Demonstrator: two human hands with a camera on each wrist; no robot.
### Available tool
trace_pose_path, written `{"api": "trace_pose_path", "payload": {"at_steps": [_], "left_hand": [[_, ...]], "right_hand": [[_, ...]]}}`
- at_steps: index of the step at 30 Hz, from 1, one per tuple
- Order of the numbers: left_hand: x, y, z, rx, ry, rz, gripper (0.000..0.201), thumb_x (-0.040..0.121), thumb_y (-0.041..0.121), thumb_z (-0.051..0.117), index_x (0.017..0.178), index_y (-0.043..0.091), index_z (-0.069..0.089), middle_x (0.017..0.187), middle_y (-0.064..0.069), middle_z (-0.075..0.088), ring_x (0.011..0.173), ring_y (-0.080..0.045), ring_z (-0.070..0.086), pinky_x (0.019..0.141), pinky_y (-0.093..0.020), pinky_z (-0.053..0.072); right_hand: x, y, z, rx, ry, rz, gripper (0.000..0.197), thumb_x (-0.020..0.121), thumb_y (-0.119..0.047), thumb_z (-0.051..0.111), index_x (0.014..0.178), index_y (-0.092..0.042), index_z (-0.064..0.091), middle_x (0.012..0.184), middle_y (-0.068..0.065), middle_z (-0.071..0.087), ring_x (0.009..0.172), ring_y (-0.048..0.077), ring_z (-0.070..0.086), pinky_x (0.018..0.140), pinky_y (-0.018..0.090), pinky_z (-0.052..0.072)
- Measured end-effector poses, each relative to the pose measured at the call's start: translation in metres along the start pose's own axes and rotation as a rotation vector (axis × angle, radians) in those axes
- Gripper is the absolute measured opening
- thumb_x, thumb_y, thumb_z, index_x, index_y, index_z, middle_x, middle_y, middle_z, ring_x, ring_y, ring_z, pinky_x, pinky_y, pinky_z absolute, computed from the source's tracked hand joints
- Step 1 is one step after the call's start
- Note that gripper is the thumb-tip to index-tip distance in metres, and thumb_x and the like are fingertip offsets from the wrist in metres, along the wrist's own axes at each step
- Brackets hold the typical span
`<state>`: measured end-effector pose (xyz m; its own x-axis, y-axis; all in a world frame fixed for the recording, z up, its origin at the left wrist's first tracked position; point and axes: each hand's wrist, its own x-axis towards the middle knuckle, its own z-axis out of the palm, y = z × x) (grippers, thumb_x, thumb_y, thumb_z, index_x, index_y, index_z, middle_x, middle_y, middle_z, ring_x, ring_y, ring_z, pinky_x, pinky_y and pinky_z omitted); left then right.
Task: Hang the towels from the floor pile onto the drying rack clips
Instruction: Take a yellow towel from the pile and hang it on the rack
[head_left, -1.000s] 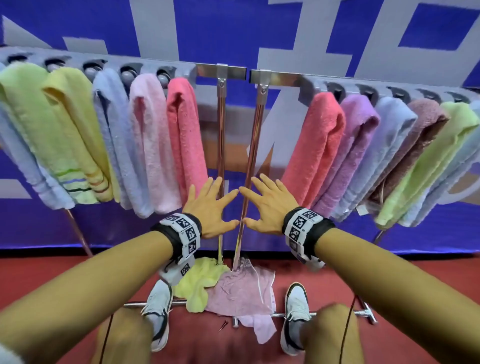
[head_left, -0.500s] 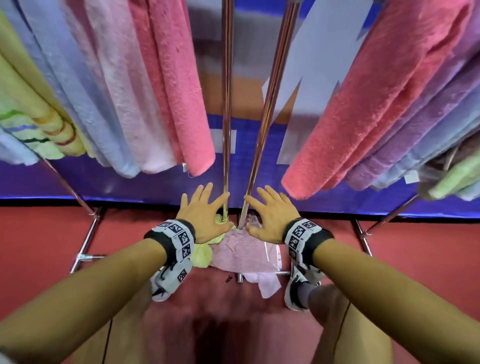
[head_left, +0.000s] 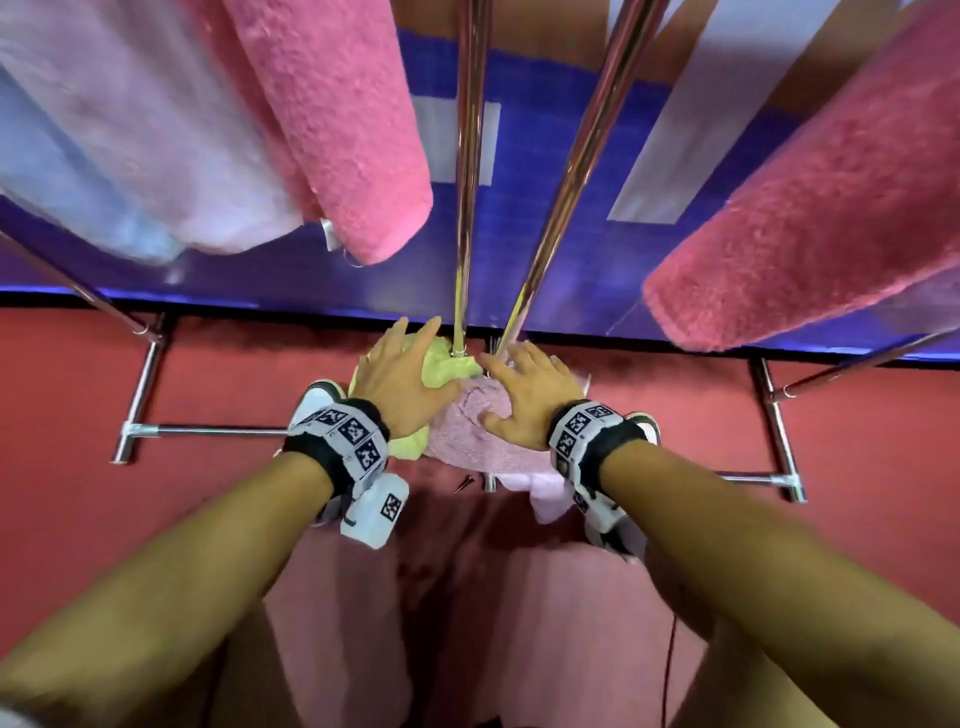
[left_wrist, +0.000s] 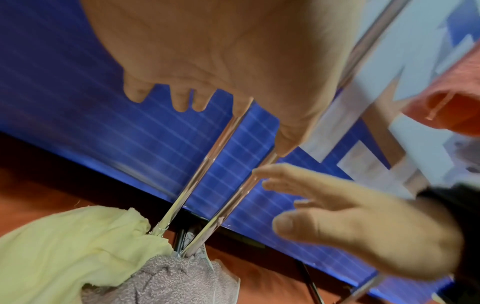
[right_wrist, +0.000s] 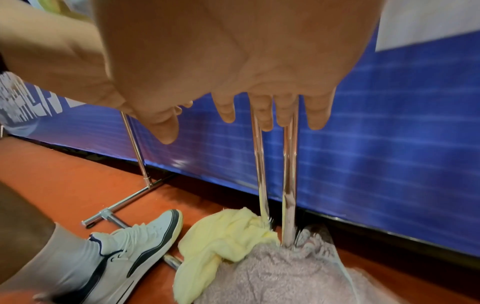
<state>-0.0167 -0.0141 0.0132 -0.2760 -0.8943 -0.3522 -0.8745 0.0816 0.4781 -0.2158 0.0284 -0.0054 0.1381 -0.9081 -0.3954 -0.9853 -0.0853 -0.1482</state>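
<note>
Both hands spread wide, holding nothing: left hand (head_left: 400, 379) above the yellow towel (head_left: 447, 364), right hand (head_left: 524, 400) directly over the pink towel (head_left: 467, 431).

Red floor (head_left: 78, 395), blue banner wall (right_wrist: 389, 144), white sneaker (right_wrist: 140, 242), perhaps a small screw (head_left: 463, 484)

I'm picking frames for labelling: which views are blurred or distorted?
Head view: hanging pink terry towel smeared, wide-angle bending. Left wrist view: right hand motion-blurred, left hand softly out of focus. Right wrist view: crumpled yellow floor towel fairly sharp.
</note>
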Motion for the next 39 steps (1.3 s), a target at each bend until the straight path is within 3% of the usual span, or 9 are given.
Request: {"api": "trace_pose_path", "payload": {"at_steps": [5,9,14,18,24,28,34,38,39], "left_hand": [[0.017,-0.030,0.015,-0.125,0.028,-0.092,0.087,0.086,0.047,0.067,0.156,0.030,0.019,0.163,-0.014,0.016,0.150,-0.029,0.019,0.121,-0.040,0.022],[0.026,-0.031,0.015,-0.059,0.045,-0.047,0.081,0.087,0.048,0.063,0.155,0.032,0.022,0.164,-0.011,0.014,0.149,-0.031,0.020,0.119,-0.046,0.025],[0.021,-0.044,0.016,0.228,-0.019,-0.037,0.085,0.087,0.053,0.058,0.156,0.038,0.011,0.166,-0.010,-0.002,0.153,-0.030,0.001,0.122,-0.054,0.008],[0.023,-0.071,0.014,0.354,-0.017,-0.103,0.085,0.085,0.054,0.056,0.155,0.038,0.010,0.165,-0.010,-0.010,0.152,-0.031,-0.008,0.121,-0.059,0.008],[0.021,-0.084,0.019,0.376,-0.129,-0.117,0.091,0.084,0.052,0.063,0.155,0.036,0.009,0.165,-0.010,-0.013,0.152,-0.030,-0.012,0.121,-0.058,0.006],[0.019,-0.088,0.020,0.378,-0.159,-0.146,0.092,0.083,0.047,0.066,0.155,0.038,0.010,0.165,-0.010,-0.014,0.152,-0.030,-0.011,0.122,-0.056,0.005],[0.021,-0.079,0.013,0.275,-0.159,-0.149,0.094,0.082,0.044,0.068,0.156,0.037,0.011,0.165,-0.010,-0.011,0.152,-0.031,-0.008,0.122,-0.056,0.007],[0.020,-0.061,0.003,0.103,-0.108,-0.137,0.086,0.082,0.045,0.066,0.155,0.034,0.021,0.165,-0.014,0.002,0.152,-0.032,0.003,0.122,-0.048,0.016],[0.020,-0.058,0.001,0.039,-0.077,-0.134,0.084,0.082,0.042,0.067,0.154,0.032,0.025,0.164,-0.014,0.006,0.151,-0.031,0.008,0.122,-0.042,0.018]], "right_hand": [[0.027,-0.011,0.044,0.060,-0.102,-0.029,0.085,0.084,-0.062,0.052,0.154,-0.035,0.014,0.162,0.011,0.014,0.150,0.030,0.009,0.120,0.052,0.013],[0.052,-0.027,0.082,0.088,-0.202,-0.052,0.083,0.086,-0.061,0.050,0.154,-0.033,0.012,0.163,0.011,0.010,0.150,0.030,0.006,0.120,0.053,0.013],[0.091,-0.056,0.128,0.126,-0.283,-0.096,0.083,0.086,-0.056,0.051,0.155,-0.031,0.012,0.162,0.011,0.013,0.151,0.030,0.005,0.120,0.052,0.014],[0.128,-0.069,0.176,0.151,-0.336,-0.112,0.085,0.082,-0.072,0.046,0.152,-0.043,0.008,0.162,0.014,0.012,0.150,0.035,0.006,0.117,0.057,0.018],[0.154,-0.081,0.226,0.184,-0.472,0.020,0.094,0.073,-0.080,0.053,0.150,-0.052,0.006,0.163,0.011,-0.015,0.149,0.035,-0.013,0.119,0.056,0.006],[0.166,-0.082,0.229,0.173,-0.464,-0.011,0.104,0.074,-0.074,0.063,0.154,-0.029,0.015,0.164,0.008,0.005,0.151,0.029,0.001,0.118,0.050,0.014],[0.156,-0.081,0.202,0.530,-0.123,0.061,0.053,0.077,-0.048,0.073,0.122,-0.021,0.066,0.117,0.005,0.069,0.112,0.025,0.062,0.093,0.032,0.048],[0.136,-0.073,0.139,0.804,0.120,0.054,0.004,0.077,-0.026,0.076,0.078,-0.023,0.073,0.064,-0.009,0.062,0.066,0.017,0.058,0.064,0.025,0.042],[0.132,-0.074,0.120,0.865,0.162,0.048,0.008,0.074,-0.020,0.076,0.072,-0.025,0.070,0.061,-0.010,0.060,0.062,0.014,0.054,0.061,0.026,0.043]]}}
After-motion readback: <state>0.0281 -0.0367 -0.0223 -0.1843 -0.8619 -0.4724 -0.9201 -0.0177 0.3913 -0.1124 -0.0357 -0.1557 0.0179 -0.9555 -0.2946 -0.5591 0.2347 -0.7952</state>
